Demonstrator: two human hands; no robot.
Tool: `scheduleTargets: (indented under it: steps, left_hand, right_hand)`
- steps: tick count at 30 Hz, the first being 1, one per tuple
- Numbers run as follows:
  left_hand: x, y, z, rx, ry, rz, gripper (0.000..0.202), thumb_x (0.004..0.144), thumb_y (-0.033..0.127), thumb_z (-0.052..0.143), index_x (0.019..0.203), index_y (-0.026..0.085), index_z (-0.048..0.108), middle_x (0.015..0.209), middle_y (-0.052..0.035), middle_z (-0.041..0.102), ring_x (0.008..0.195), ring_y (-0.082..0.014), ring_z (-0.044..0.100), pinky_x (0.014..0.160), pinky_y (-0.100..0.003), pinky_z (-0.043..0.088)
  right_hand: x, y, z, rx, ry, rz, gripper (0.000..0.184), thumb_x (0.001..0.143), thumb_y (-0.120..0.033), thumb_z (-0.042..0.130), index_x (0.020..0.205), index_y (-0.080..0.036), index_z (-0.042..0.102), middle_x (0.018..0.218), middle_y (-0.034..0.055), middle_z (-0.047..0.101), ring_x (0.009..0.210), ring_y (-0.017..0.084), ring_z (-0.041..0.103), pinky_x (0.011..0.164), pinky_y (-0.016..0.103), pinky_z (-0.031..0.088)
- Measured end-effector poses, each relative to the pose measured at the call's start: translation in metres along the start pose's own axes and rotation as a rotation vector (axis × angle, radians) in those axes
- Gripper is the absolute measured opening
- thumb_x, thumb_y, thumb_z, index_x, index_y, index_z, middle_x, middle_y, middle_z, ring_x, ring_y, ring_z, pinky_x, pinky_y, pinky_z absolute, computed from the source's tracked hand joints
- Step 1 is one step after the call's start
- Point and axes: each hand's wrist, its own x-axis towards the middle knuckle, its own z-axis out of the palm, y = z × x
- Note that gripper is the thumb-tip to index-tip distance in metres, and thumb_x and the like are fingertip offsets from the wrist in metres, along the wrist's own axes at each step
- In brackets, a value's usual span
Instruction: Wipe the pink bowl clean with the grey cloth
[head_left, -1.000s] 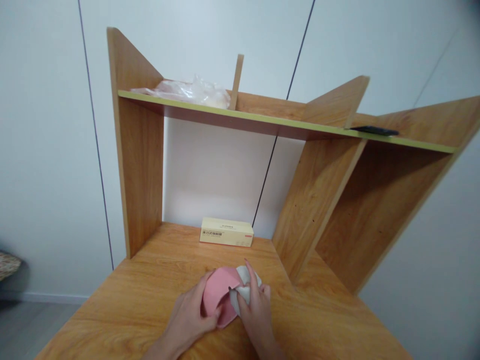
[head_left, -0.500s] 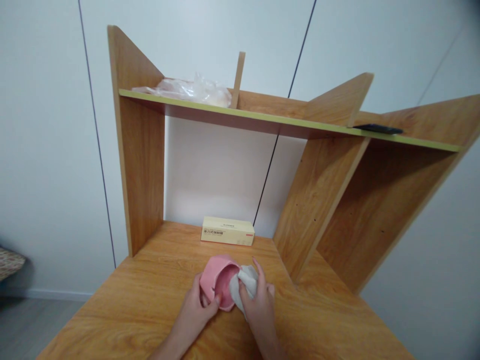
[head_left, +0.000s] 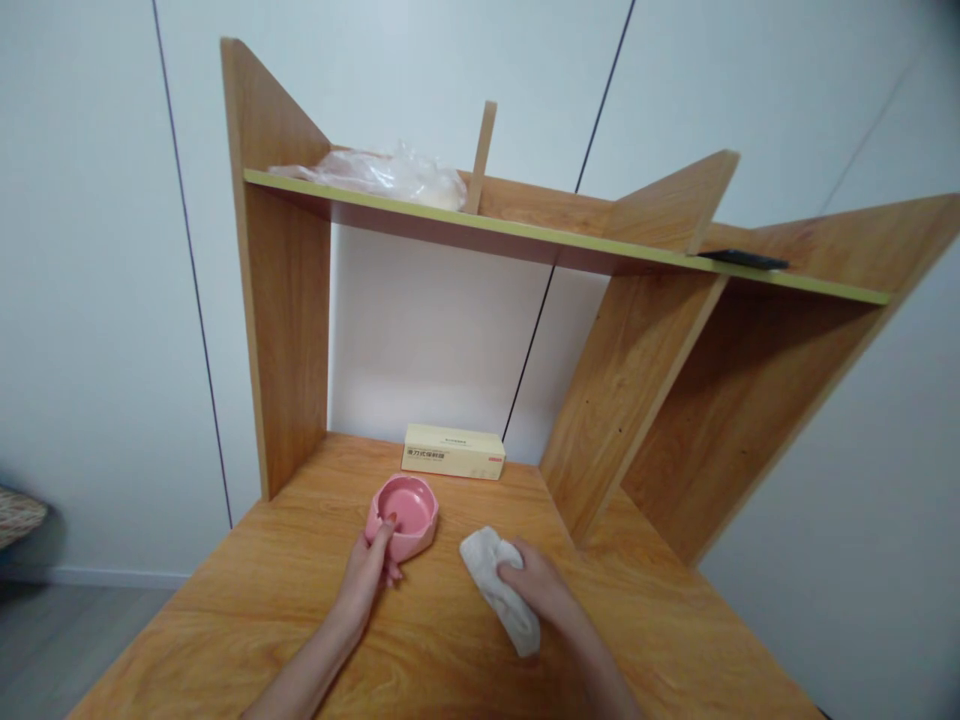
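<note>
A pink faceted ashtray (head_left: 417, 545) with a round hollow is at the middle of the wooden desk, its opening facing up. My left hand (head_left: 367, 570) grips its near left side, the thumb over the rim and the other fingers partly hidden beneath. To the right, my right hand (head_left: 536, 580) is closed around a pale grey-white cloth (head_left: 495, 585). The cloth hangs loosely toward the desk's near side and is apart from the ashtray.
Behind the ashtray, a cream box (head_left: 453, 455) with printed lettering stands at the desk's back. An upper shelf (head_left: 525, 232) carries a clear plastic bag (head_left: 390, 178) and a flat black item (head_left: 744, 259). An upright wooden panel (head_left: 637, 390) rises at the right.
The cloth has come out of the ashtray and moved right with my right hand, spreading longer. My left hand has shifted the ashtray left and back, levelling it from its tilt.
</note>
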Motion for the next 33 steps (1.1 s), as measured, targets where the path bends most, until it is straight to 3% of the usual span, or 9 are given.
scheduleTargets:
  steps: [4, 8, 14, 18, 21, 23, 26, 29, 33]
  left_hand:
    - [-0.004, 0.004, 0.001, -0.011, -0.011, -0.027, 0.059, 0.057, 0.067, 0.056, 0.075, 0.011, 0.057, 0.029, 0.0046, 0.044, 0.028, -0.0076, 0.039, 0.030, -0.017, 0.026]
    - [-0.009, 0.010, 0.004, 0.014, -0.025, -0.022, 0.060, 0.057, 0.067, 0.055, 0.079, 0.011, 0.057, 0.030, 0.0052, 0.045, 0.028, -0.0071, 0.037, 0.031, -0.017, 0.025]
    - [-0.015, 0.013, 0.006, 0.057, -0.053, 0.020, 0.060, 0.058, 0.064, 0.058, 0.087, 0.012, 0.052, 0.034, 0.0061, 0.047, 0.030, -0.0085, 0.041, 0.033, -0.017, 0.027]
    - [-0.021, 0.014, 0.010, 0.127, -0.130, 0.067, 0.059, 0.059, 0.066, 0.056, 0.087, 0.015, 0.048, 0.032, 0.0087, 0.044, 0.027, -0.0079, 0.038, 0.032, -0.018, 0.027]
    - [-0.024, 0.013, 0.014, 0.181, -0.203, 0.056, 0.062, 0.060, 0.066, 0.054, 0.094, 0.015, 0.048, 0.042, 0.0071, 0.051, 0.027, -0.0073, 0.040, 0.031, -0.018, 0.030]
    - [-0.026, 0.012, 0.015, 0.207, -0.242, 0.056, 0.062, 0.063, 0.064, 0.053, 0.102, 0.016, 0.047, 0.061, 0.0021, 0.062, 0.030, -0.0058, 0.043, 0.032, -0.018, 0.031]
    - [-0.025, 0.010, 0.015, 0.268, -0.290, 0.036, 0.055, 0.065, 0.061, 0.052, 0.098, 0.016, 0.051, 0.081, -0.0031, 0.065, 0.031, -0.0035, 0.043, 0.031, -0.017, 0.029]
    - [-0.024, 0.007, 0.015, 0.302, -0.335, 0.000, 0.048, 0.067, 0.058, 0.050, 0.087, 0.014, 0.056, 0.072, -0.0010, 0.063, 0.032, -0.0033, 0.040, 0.030, -0.016, 0.025]
    - [-0.023, 0.006, 0.015, 0.290, -0.354, -0.013, 0.043, 0.067, 0.055, 0.052, 0.082, 0.015, 0.058, 0.067, 0.0008, 0.061, 0.035, -0.0037, 0.041, 0.032, -0.015, 0.024]
  right_hand:
    - [-0.024, -0.017, 0.008, -0.017, -0.169, -0.134, 0.021, 0.064, -0.026, 0.057, 0.082, -0.016, 0.062, 0.084, 0.0039, 0.064, 0.078, 0.019, 0.056, 0.068, 0.027, 0.040]
    - [-0.023, -0.043, 0.005, 0.022, -0.103, -0.298, 0.026, 0.069, -0.037, 0.057, 0.085, -0.018, 0.064, 0.089, 0.0054, 0.063, 0.089, 0.020, 0.053, 0.082, 0.031, 0.037]
    - [0.014, -0.082, 0.016, 0.072, 0.045, -0.122, 0.049, 0.080, -0.046, 0.042, 0.116, -0.014, 0.051, 0.085, 0.0077, 0.063, 0.076, 0.019, 0.058, 0.068, 0.029, 0.041]
    - [0.026, -0.090, 0.031, -0.058, 0.089, -0.075, 0.033, 0.081, -0.025, 0.041, 0.109, -0.015, 0.055, 0.094, 0.0093, 0.066, 0.085, 0.019, 0.060, 0.072, 0.026, 0.040]
    - [0.033, -0.079, 0.023, -0.084, 0.132, -0.024, 0.031, 0.079, -0.016, 0.038, 0.102, -0.015, 0.059, 0.096, 0.0099, 0.066, 0.090, 0.018, 0.060, 0.073, 0.025, 0.039]
    - [0.036, -0.063, 0.007, -0.106, 0.158, 0.027, 0.030, 0.078, -0.016, 0.038, 0.096, -0.014, 0.062, 0.095, 0.0105, 0.067, 0.089, 0.019, 0.060, 0.073, 0.024, 0.040]
    - [0.036, -0.030, -0.022, -0.156, 0.200, 0.140, 0.030, 0.078, -0.017, 0.037, 0.089, -0.010, 0.064, 0.092, 0.0152, 0.067, 0.087, 0.022, 0.061, 0.071, 0.027, 0.040]
    - [0.030, 0.003, -0.045, -0.203, 0.233, 0.253, 0.032, 0.078, -0.019, 0.036, 0.086, -0.006, 0.065, 0.091, 0.0211, 0.066, 0.088, 0.026, 0.061, 0.069, 0.030, 0.040]
    - [0.023, 0.032, -0.054, -0.220, 0.246, 0.335, 0.035, 0.079, -0.021, 0.035, 0.086, -0.004, 0.064, 0.087, 0.0225, 0.066, 0.084, 0.027, 0.063, 0.065, 0.030, 0.041]
